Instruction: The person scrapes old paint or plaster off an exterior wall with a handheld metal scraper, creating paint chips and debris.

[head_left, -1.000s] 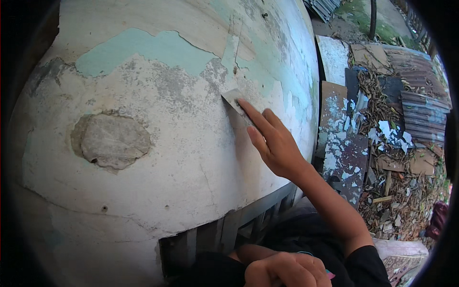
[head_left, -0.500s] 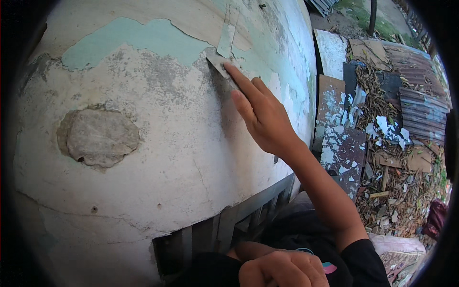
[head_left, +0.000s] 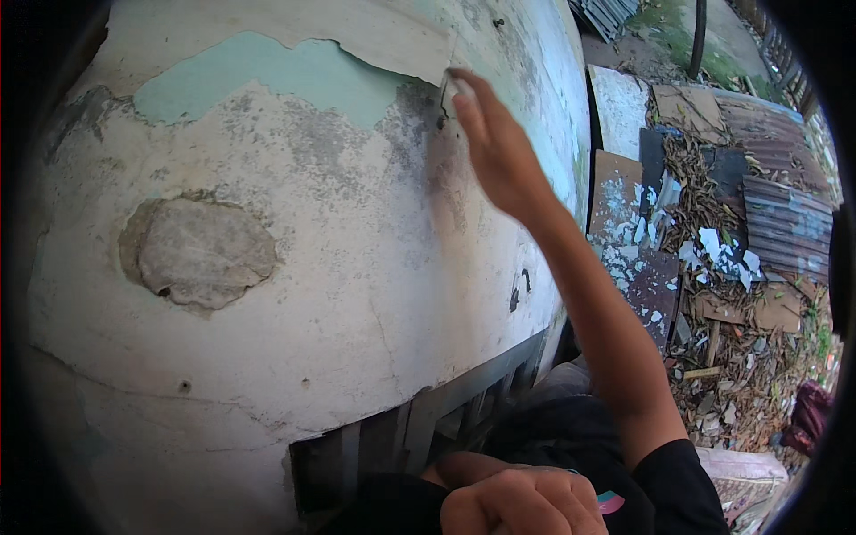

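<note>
My right hand [head_left: 499, 147] is raised against the weathered wall [head_left: 339, 232], fingers closed round a flat scraper [head_left: 452, 87]. Most of the scraper is hidden by the fingers, and it shows nearly edge-on. It meets the lower edge of a peeling cream paint layer [head_left: 401, 45]. To the left of the hand lies an exposed mint-green patch [head_left: 267, 76], with grey, mottled plaster below it. Low in front of my body, my left hand [head_left: 526, 504] is curled closed; whatever its fingers may hold is hidden.
A rough hole with bare grey filling [head_left: 209, 250] breaks the wall at left. A barred opening [head_left: 419, 423] sits below, and a small hook [head_left: 524, 281] sticks out under my right arm. Rusty corrugated sheets [head_left: 789, 218], boards, dry leaves and paint flakes cover the ground at right.
My right hand has moved up and slightly right with the scraper, whose blade has turned from flat view to nearly edge-on. My left hand stays about where it was.
</note>
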`<state>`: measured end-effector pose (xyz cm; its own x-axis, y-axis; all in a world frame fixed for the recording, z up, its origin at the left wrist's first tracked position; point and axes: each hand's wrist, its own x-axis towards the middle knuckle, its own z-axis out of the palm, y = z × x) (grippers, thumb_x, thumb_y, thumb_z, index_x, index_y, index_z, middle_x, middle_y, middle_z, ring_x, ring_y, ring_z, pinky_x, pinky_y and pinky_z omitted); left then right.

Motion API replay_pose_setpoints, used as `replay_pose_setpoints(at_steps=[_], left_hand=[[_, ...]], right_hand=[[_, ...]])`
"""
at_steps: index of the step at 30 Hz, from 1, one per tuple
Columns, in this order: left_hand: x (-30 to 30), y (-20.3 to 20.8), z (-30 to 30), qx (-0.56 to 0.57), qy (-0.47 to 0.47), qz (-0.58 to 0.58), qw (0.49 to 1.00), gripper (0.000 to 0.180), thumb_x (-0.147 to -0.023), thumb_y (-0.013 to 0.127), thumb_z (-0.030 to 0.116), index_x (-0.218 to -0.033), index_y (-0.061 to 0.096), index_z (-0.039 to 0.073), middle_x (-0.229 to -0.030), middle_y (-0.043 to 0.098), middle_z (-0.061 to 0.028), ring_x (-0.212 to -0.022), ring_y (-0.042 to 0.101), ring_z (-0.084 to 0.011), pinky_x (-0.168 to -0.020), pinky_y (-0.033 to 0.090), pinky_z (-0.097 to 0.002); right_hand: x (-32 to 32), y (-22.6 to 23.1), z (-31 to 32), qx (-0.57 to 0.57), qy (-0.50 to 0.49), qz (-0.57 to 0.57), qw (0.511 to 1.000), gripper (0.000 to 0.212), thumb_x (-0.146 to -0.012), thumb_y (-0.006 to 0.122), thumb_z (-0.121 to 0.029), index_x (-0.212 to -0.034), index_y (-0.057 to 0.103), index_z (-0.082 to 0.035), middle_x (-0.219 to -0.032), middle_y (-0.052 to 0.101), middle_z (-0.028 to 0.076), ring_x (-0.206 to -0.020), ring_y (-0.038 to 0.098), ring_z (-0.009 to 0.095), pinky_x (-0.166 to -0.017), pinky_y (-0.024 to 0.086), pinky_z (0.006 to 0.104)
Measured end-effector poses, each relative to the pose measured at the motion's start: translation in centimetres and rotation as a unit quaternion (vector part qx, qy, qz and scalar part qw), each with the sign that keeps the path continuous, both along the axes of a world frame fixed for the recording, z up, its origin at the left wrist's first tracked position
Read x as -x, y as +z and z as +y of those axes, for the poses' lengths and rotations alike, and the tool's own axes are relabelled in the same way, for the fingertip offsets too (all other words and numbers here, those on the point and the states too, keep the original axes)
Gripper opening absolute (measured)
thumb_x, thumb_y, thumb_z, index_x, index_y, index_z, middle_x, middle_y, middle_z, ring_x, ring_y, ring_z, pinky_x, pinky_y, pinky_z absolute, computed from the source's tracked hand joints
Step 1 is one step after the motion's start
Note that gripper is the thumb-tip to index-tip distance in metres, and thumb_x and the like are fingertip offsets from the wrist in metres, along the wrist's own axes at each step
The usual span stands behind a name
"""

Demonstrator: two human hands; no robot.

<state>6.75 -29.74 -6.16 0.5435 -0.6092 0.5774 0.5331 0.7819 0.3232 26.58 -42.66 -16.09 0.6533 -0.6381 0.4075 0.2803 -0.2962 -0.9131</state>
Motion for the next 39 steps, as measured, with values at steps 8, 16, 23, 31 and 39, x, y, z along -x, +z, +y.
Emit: replay_pose_setpoints(at_steps=[8, 16, 23, 31, 39], left_hand=[[-0.4, 1.0, 1.4, -0.05, -0.006, 0.007, 0.999, 0.013, -0.087, 0.068, 0.005, -0.097, 0.076, 0.008, -0.098, 0.067, -0.0239, -0.084, 0.07, -0.0354, -0.075, 0.061, -0.0396], [-2.5, -2.0, -0.7, 0.031, 0.091, -0.161, 0.982, 0.014, -0.093, 0.062, 0.011, -0.102, 0.072, 0.013, -0.103, 0.066, -0.0158, -0.09, 0.067, -0.0317, -0.076, 0.058, -0.0384], [-5.5, -3.6, 2.6, -0.155, 0.329, -0.221, 0.905, 0.011, -0.093, 0.061, 0.026, -0.102, 0.057, 0.019, -0.099, 0.05, -0.0032, -0.09, 0.053, -0.0232, -0.072, 0.046, -0.0388], [-10.6, -2.7, 6.0, -0.165, 0.493, -0.365, 0.773, 0.024, -0.092, 0.048, 0.022, -0.112, 0.053, 0.011, -0.107, 0.045, -0.005, -0.094, 0.042, -0.0235, -0.083, 0.033, -0.0384], [-13.7, -4.0, 6.0, -0.121, 0.756, -0.516, 0.385, 0.027, -0.102, 0.043, 0.026, -0.085, 0.046, 0.005, -0.08, 0.047, -0.0083, -0.07, 0.046, -0.0215, -0.067, 0.039, -0.0358]], right_hand=[[3.1, -7.4, -2.4, -0.304, -0.041, 0.027, 0.951, 0.055, -0.102, 0.038, -0.044, -0.149, 0.035, -0.016, -0.083, 0.044, 0.001, -0.069, 0.04, 0.009, -0.059, 0.039, 0.0238], [16.2, -29.0, 3.9, -0.34, -0.02, 0.249, 0.907, 0.051, -0.102, 0.043, -0.03, -0.145, 0.034, -0.005, -0.095, 0.051, 0.005, -0.08, 0.047, 0.013, -0.07, 0.044, 0.0281], [18.4, -23.7, 6.5, -0.372, 0.085, 0.244, 0.892, 0.049, -0.102, 0.045, -0.034, -0.146, 0.035, -0.016, -0.082, 0.048, 0.003, -0.07, 0.046, 0.013, -0.064, 0.043, 0.0288], [17.7, -22.7, 5.7, -0.424, 0.068, 0.147, 0.891, 0.053, -0.101, 0.038, -0.051, -0.142, 0.042, -0.016, -0.077, 0.044, -0.002, -0.066, 0.04, 0.008, -0.056, 0.037, 0.024], [23.4, -24.6, 4.1, -0.511, 0.051, 0.127, 0.849, 0.06, -0.101, 0.031, -0.053, -0.149, 0.034, -0.017, -0.077, 0.034, -0.004, -0.063, 0.032, 0.008, -0.056, 0.035, 0.0242]])
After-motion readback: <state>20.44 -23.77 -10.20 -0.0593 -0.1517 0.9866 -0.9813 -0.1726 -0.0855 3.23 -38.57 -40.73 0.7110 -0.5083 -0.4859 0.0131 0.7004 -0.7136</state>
